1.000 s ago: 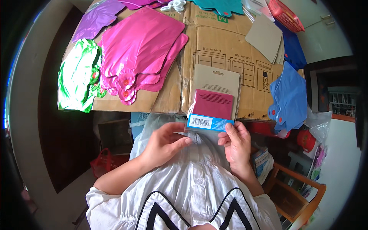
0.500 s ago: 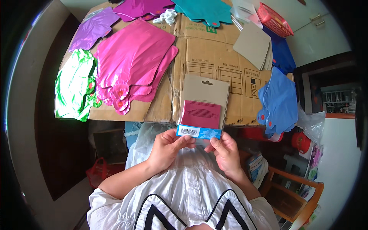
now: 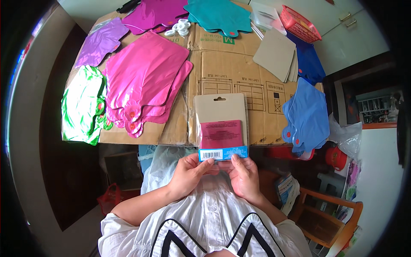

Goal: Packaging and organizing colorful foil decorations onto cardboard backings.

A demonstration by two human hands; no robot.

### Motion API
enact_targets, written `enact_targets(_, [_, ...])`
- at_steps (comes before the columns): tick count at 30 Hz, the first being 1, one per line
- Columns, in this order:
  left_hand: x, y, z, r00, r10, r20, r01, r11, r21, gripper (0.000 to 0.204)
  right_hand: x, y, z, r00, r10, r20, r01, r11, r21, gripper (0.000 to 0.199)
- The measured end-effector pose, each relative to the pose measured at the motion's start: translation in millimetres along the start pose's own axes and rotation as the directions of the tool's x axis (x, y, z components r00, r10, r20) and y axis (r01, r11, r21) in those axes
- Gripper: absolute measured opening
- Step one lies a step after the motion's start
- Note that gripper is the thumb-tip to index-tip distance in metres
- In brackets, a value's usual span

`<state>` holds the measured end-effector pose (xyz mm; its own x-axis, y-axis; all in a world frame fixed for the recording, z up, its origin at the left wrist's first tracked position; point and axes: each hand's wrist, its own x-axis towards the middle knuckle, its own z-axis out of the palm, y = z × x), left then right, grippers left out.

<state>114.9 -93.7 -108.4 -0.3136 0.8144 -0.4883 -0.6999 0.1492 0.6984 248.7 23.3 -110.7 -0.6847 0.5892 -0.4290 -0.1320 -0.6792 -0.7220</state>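
Note:
A flat clear packet stands upright in front of me, with a beige backing card, a folded pink foil balloon inside and a blue strip along the bottom. My left hand pinches its lower left corner. My right hand grips its lower right edge. Both hands sit just above my lap, at the near edge of the cardboard-covered table.
Flat foil balloons lie on the cardboard: pink, green, purple, teal, light blue, dark blue. A stack of beige cards, a red basket and white rings sit farther back. A wooden chair stands at lower right.
The packet has shifted left and now stands straight upright, square to me. Both hands moved left with it and still hold its bottom edge.

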Motion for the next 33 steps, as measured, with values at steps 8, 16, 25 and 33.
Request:
enact_targets(8, [-16,83,3,0.994,-0.090,0.058,-0.019,0.389,0.921,0.030,2,-7,2,0.995,-0.090,-0.039,0.087,0.994,-0.061,0.016])
enact_targets(16, [33,117,5,0.610,0.642,0.464,-0.406,-0.250,0.879,0.064,23,-31,8,0.977,-0.193,0.087,0.211,0.931,-0.299,0.016])
enact_targets(25, [83,77,10,0.691,0.348,0.634,-0.439,-0.495,0.750,0.075,17,-27,9,1.000,0.005,0.003,-0.005,0.990,-0.138,0.020])
enact_targets(33, [81,79,15,0.690,0.319,0.650,-0.476,-0.476,0.739,0.082,16,-35,-3,0.998,0.062,-0.012,-0.061,0.911,-0.407,0.027])
